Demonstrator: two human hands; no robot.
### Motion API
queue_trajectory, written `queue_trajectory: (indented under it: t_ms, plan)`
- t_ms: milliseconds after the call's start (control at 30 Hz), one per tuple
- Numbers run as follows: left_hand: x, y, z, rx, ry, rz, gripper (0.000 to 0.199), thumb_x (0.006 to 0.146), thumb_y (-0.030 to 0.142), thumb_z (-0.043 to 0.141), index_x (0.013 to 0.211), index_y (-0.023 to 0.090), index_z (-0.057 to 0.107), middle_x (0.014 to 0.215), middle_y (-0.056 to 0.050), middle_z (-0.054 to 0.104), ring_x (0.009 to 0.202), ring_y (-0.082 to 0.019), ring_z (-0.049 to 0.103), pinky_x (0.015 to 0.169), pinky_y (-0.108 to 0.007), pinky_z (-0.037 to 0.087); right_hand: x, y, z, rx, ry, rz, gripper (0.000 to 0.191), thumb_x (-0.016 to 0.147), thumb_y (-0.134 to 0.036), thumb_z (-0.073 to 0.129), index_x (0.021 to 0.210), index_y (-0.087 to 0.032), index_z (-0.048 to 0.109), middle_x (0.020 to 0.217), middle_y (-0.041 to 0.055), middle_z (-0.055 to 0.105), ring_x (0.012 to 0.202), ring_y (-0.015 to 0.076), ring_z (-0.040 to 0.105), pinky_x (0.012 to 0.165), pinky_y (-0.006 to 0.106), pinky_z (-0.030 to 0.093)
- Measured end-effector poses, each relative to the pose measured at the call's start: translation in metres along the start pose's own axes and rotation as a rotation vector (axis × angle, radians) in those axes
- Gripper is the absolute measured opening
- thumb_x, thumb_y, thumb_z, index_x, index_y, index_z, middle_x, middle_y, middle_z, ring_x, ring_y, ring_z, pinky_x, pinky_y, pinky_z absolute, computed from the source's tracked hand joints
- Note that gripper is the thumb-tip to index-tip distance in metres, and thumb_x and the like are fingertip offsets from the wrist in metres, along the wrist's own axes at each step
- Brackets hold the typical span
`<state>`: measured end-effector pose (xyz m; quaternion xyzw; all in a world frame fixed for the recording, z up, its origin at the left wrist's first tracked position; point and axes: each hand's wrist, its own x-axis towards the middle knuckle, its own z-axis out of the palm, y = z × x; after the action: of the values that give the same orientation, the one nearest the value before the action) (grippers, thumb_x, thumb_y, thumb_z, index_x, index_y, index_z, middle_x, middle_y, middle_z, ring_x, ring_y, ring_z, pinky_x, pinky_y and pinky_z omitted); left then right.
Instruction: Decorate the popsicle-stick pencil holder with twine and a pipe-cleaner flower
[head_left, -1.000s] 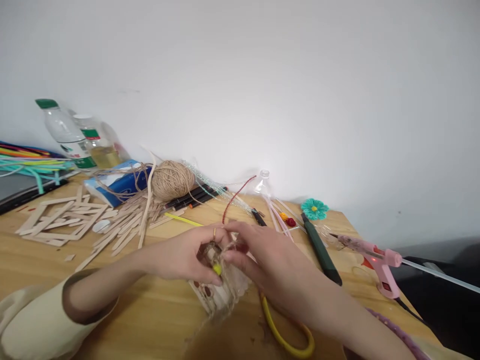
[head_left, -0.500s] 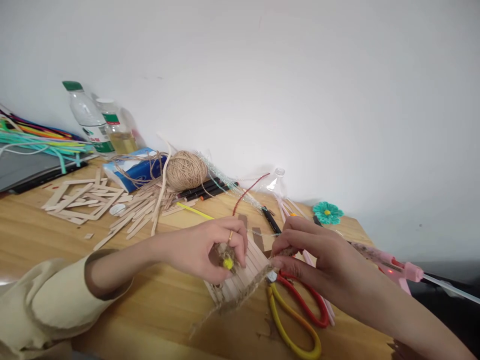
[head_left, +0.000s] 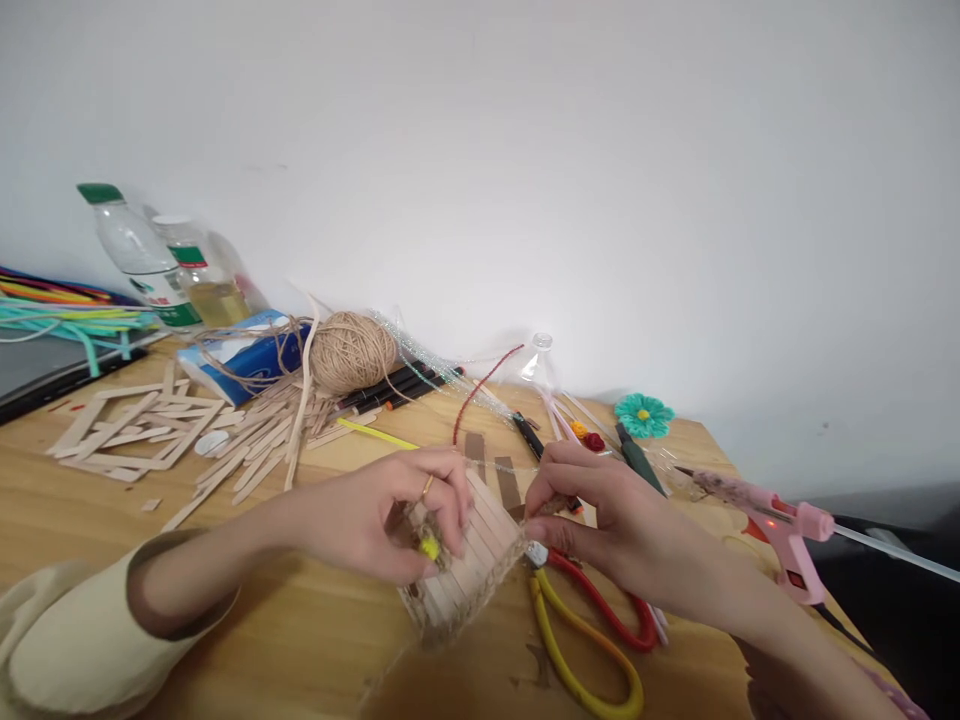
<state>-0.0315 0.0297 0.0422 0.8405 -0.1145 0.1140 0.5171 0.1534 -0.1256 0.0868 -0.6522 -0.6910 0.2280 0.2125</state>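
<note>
Gripping the left part of a small stick panel (head_left: 480,530), the left hand (head_left: 375,510) has its thumb and fingers curled around it, a ring on one finger, with a fuzzy yellow piece (head_left: 429,548) showing beside the thumb; the right hand (head_left: 600,510) has thumb and forefinger pinched together on the twine (head_left: 487,585) at the panel's right corner, the twine running along the panel's near edge; the panel sits tilted between the two hands, near the middle of the table (head_left: 300,640), though I cannot tell whether its underside touches the wood.

Just right of the panel and below the right hand lie scissors (head_left: 551,640) with one yellow and one red handle; farther right rests a pink glue gun (head_left: 799,575) with a small red light and a clear stick in its back, and beyond the right hand are a green-handled tool (head_left: 637,458) and a teal flower (head_left: 645,415).

On the far left side, loose wooden sticks (head_left: 255,440) spread across the table; behind them are a blue packet (head_left: 251,360) and a ball of string (head_left: 352,350), with black pens (head_left: 397,385) just right of the ball; two bottles (head_left: 135,250) stand against the far wall.
</note>
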Motion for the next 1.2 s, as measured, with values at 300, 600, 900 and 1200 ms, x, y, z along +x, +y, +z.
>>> queue_trajectory:
  t_ms: [300, 600, 900, 1200]
  plan:
    - [-0.009, -0.001, 0.001, 0.012, 0.014, -0.032, 0.017, 0.067, 0.004, 0.065, 0.076, 0.018, 0.064, 0.085, -0.002, 0.058, 0.088, -0.017, 0.057, 0.081, -0.031, 0.047, 0.0, 0.007, 0.005, 0.124, -0.008, 0.046, 0.008, 0.085, -0.016, 0.06, 0.077, -0.016, 0.057, 0.082, -0.0003, 0.054, 0.072, 0.0108, 0.051, 0.066, 0.023, 0.041]
    - [-0.012, -0.001, 0.002, 0.033, 0.0, -0.039, 0.02, 0.067, 0.003, 0.064, 0.078, 0.019, 0.063, 0.086, -0.001, 0.056, 0.088, -0.016, 0.057, 0.082, -0.031, 0.047, -0.001, 0.015, 0.008, 0.158, -0.028, 0.028, 0.01, 0.085, -0.017, 0.06, 0.076, -0.016, 0.056, 0.079, -0.0012, 0.054, 0.075, 0.0117, 0.052, 0.068, 0.024, 0.04]
    - [-0.013, 0.0, 0.001, 0.09, 0.003, 0.002, 0.017, 0.069, 0.007, 0.063, 0.079, 0.02, 0.062, 0.084, -0.001, 0.059, 0.088, -0.016, 0.058, 0.094, -0.037, 0.041, 0.001, 0.018, 0.012, 0.145, -0.045, 0.044, 0.008, 0.084, -0.019, 0.062, 0.077, -0.016, 0.058, 0.077, -0.0008, 0.054, 0.075, 0.0135, 0.051, 0.067, 0.025, 0.04]
    - [-0.014, 0.001, 0.0, 0.15, -0.021, -0.01, 0.02, 0.067, 0.006, 0.062, 0.081, 0.021, 0.062, 0.085, 0.0, 0.059, 0.089, -0.015, 0.059, 0.092, -0.034, 0.045, 0.003, 0.022, 0.016, 0.162, -0.074, 0.004, 0.011, 0.083, -0.016, 0.063, 0.074, -0.017, 0.056, 0.076, -0.0012, 0.052, 0.075, 0.0137, 0.051, 0.067, 0.026, 0.04]
